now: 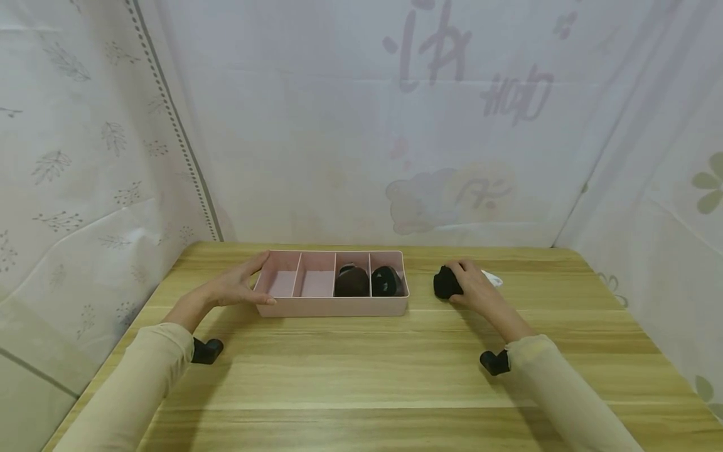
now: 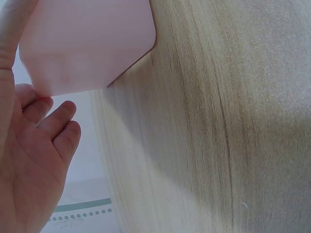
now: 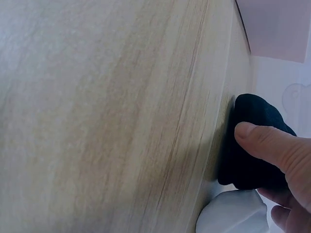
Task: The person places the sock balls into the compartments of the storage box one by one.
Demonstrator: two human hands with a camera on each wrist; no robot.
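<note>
Left hand (image 1: 234, 285) grips pink box (image 1: 333, 307) on worktop (image 1: 350, 370) at 9 o'clock end, likely keeping it steady. Right hand (image 1: 473, 287) pinches black bundle (image 1: 445, 284), box's 3 o'clock. Brown bundle (image 1: 351, 282), dark bundle (image 1: 386, 282) sit inside, wall between keeps them apart.
</note>
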